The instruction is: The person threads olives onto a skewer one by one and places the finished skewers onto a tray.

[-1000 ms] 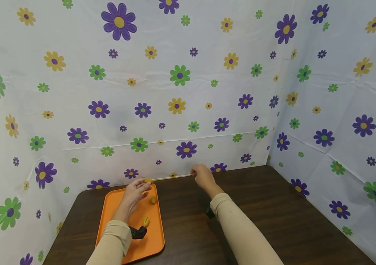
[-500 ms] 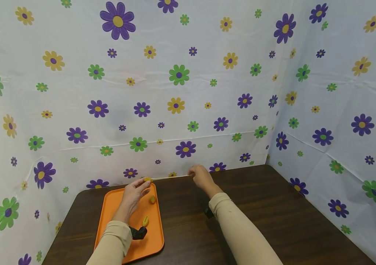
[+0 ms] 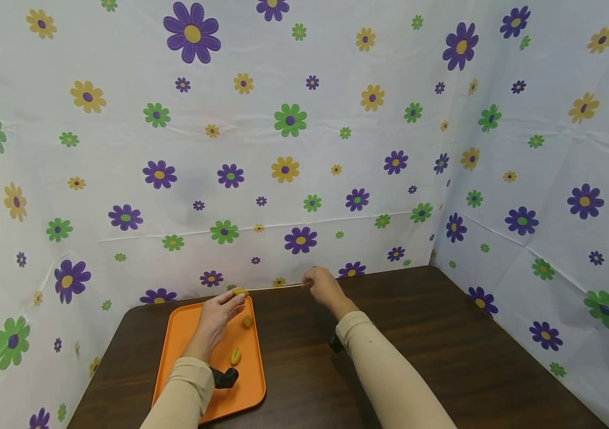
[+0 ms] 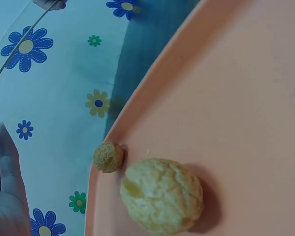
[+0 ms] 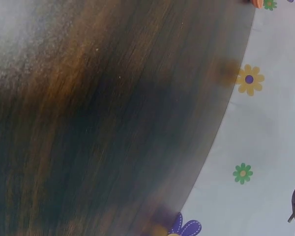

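My left hand point(image 3: 213, 319) pinches a small yellow lump point(image 3: 239, 291) between thumb and fingertips, above the far edge of the orange tray point(image 3: 177, 336). A thin, pale, straight stick point(image 3: 275, 288), like a skewer, runs from that lump to my right hand point(image 3: 326, 290), whose curled fingers grip its other end. Whether the tip has entered the lump cannot be made out. Two more wrinkled yellow lumps, a near one point(image 4: 162, 196) and a far one point(image 4: 108, 157), lie on the tray. In the left wrist view the held lump is out of frame.
The dark wooden table point(image 3: 390, 339) extends to the right of the tray. Behind and to the right hangs a white flowered cloth point(image 3: 283, 149), close to both hands. A black wrist camera point(image 3: 224, 377) on the left sleeve hangs over the tray.
My right hand has shifted slightly left with the stick, closer to the held lump. The left hand stays nearly still, and the lumps on the tray have not moved.
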`<state>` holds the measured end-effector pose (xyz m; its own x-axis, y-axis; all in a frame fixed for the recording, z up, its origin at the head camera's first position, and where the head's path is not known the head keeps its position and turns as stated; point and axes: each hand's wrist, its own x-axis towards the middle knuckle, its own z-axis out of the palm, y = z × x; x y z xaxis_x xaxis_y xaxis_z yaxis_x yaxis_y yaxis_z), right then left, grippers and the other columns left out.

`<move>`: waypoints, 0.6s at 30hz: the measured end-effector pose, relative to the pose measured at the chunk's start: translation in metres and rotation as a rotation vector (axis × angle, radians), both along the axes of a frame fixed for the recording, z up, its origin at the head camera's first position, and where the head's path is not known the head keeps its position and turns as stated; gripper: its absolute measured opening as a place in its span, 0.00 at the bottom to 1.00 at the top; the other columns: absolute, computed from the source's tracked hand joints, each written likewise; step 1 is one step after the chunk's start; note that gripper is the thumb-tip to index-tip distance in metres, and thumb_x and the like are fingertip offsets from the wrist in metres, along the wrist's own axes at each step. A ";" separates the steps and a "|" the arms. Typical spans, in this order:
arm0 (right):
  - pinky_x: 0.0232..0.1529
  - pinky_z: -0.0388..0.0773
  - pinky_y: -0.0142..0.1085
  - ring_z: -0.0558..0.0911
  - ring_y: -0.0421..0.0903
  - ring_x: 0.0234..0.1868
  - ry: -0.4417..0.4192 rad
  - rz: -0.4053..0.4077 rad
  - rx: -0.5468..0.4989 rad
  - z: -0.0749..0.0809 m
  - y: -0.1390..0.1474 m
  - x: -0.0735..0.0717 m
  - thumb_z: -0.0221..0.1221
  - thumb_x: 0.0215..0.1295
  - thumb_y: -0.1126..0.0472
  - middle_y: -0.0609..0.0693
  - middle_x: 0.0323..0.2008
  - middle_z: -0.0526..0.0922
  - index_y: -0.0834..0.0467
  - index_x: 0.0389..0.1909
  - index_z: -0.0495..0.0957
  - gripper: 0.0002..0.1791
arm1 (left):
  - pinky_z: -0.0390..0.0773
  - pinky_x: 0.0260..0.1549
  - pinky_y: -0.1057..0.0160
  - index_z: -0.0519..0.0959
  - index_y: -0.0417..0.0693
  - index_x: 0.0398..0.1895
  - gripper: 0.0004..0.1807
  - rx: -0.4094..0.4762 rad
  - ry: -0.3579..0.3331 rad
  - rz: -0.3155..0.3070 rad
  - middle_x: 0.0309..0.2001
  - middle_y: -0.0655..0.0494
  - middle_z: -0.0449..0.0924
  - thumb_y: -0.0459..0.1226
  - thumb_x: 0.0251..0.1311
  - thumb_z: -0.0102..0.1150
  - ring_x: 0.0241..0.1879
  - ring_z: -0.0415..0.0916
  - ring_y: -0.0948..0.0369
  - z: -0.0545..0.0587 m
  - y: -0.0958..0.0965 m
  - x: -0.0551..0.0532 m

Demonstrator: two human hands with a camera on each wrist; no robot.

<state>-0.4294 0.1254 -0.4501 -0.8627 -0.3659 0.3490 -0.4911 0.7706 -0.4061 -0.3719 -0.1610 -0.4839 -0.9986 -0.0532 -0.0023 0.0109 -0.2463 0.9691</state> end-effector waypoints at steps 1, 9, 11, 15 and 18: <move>0.49 0.83 0.44 0.84 0.51 0.42 -0.006 -0.003 0.003 0.000 -0.001 0.000 0.53 0.51 0.86 0.52 0.34 0.87 0.61 0.33 0.87 0.22 | 0.84 0.48 0.64 0.71 0.29 0.68 0.27 -0.001 0.003 0.001 0.44 0.56 0.85 0.33 0.70 0.61 0.41 0.84 0.65 0.000 0.000 0.000; 0.52 0.82 0.46 0.84 0.52 0.45 -0.083 -0.025 -0.007 0.003 -0.007 0.004 0.53 0.54 0.86 0.52 0.38 0.88 0.62 0.40 0.88 0.23 | 0.82 0.53 0.61 0.70 0.29 0.67 0.27 0.065 -0.003 0.028 0.42 0.58 0.85 0.33 0.70 0.62 0.41 0.83 0.65 -0.001 0.000 -0.002; 0.52 0.83 0.45 0.84 0.52 0.45 -0.089 -0.025 -0.006 0.003 -0.008 0.004 0.53 0.54 0.86 0.52 0.38 0.88 0.62 0.39 0.88 0.23 | 0.83 0.51 0.64 0.70 0.29 0.68 0.28 0.079 -0.014 0.036 0.40 0.59 0.85 0.33 0.69 0.63 0.41 0.84 0.66 -0.001 0.000 -0.001; 0.51 0.83 0.45 0.84 0.52 0.44 -0.096 -0.029 -0.015 0.003 -0.009 0.004 0.53 0.54 0.86 0.51 0.37 0.87 0.61 0.38 0.88 0.23 | 0.83 0.49 0.66 0.70 0.29 0.68 0.29 0.099 -0.029 0.042 0.40 0.59 0.87 0.33 0.68 0.64 0.40 0.85 0.66 -0.002 -0.001 0.001; 0.51 0.83 0.45 0.84 0.52 0.44 -0.075 -0.022 -0.020 0.002 -0.010 0.004 0.53 0.54 0.86 0.51 0.36 0.87 0.61 0.36 0.88 0.22 | 0.83 0.51 0.66 0.70 0.29 0.68 0.29 0.080 -0.018 0.043 0.42 0.58 0.87 0.34 0.68 0.64 0.41 0.85 0.65 -0.002 -0.002 0.001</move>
<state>-0.4254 0.1150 -0.4480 -0.8947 -0.3397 0.2901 -0.4414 0.7725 -0.4566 -0.3705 -0.1631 -0.4857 -0.9952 -0.0948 -0.0260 0.0060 -0.3227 0.9465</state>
